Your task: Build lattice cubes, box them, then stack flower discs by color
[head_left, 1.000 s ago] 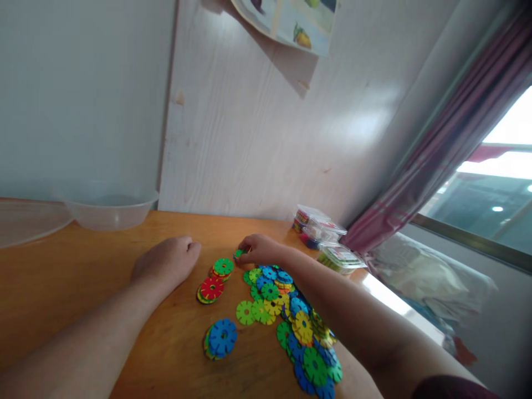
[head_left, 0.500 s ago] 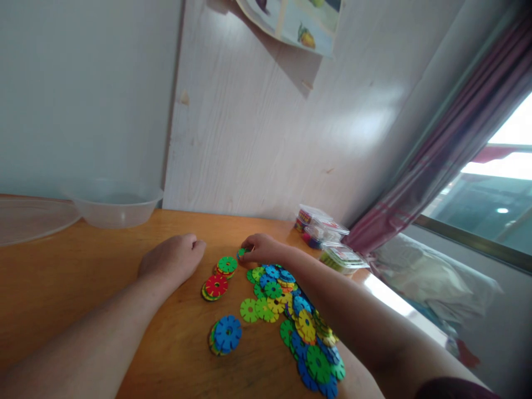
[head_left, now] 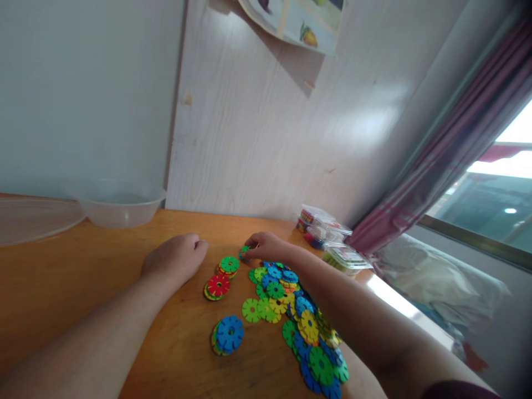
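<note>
A multicoloured heap (head_left: pixel 308 327) of flat, notched discs (head_left: pixel 275 290) lies beside small, slanting stacks (head_left: pixel 231 333).

You are in indoor room, home or playroom, cannot tell which; purplish curtain (head_left: pixel 432 149) and window (head_left: pixel 494 194) at right; fruit picture (head_left: pixel 293 25) on pale far wall (head_left: pixel 249 127); before you, wooden table (head_left: pixel 178 343) with slotted toy discs (head_left: pixel 275 290); clear plastic bowl (head_left: pixel 122 214) far left; clear tubs (head_left: pixel 346 259) far right; plastic-covered bundle (head_left: pixel 440 274) below window.
</note>
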A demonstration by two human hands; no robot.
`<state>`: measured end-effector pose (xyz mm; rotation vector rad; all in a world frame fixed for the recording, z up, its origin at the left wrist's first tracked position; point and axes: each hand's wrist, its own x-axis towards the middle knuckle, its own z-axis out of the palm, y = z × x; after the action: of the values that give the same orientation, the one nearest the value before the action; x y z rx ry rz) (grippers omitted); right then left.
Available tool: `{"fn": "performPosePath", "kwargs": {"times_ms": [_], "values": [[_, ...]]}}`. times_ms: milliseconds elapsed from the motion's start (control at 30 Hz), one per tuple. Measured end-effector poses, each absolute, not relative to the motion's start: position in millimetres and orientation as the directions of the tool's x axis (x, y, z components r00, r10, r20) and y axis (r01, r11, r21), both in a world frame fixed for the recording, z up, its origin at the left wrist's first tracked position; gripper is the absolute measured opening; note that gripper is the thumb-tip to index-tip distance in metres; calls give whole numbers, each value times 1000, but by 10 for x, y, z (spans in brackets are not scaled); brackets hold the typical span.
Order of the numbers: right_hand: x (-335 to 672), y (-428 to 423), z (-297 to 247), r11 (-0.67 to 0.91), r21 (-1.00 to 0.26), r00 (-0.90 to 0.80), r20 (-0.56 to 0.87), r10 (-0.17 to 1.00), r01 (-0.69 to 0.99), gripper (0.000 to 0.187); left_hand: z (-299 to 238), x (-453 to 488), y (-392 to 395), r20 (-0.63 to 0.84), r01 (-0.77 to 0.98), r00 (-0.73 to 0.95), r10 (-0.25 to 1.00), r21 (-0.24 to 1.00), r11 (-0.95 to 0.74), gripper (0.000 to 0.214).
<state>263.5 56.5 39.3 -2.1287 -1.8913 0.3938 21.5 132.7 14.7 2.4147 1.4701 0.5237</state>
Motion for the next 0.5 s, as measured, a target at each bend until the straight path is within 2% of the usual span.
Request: {"fn": "performPosePath", "kwargs": {"times_ms": [200, 333, 433, 500], "values": [[2619, 547, 412, -86, -312, 74, -50, 996, 946, 43, 123, 212, 1339, 172, 798, 420, 891, 397, -453, 44], [2629, 515, 465, -91, -325, 84, -34, 996, 941, 49, 137, 216, 1331, 178, 791, 420, 890, 408, -455, 43], [2662, 407, 583, -86, -323, 88, -10, 996, 943, 40, 150, 219, 1326, 178, 787, 421, 890, 416, -455, 43], [2697, 287, 686, -75, -317, 55, -71, 996, 945, 30, 149, 219, 1328, 176, 788, 420, 890, 416, -454, 43]]}}
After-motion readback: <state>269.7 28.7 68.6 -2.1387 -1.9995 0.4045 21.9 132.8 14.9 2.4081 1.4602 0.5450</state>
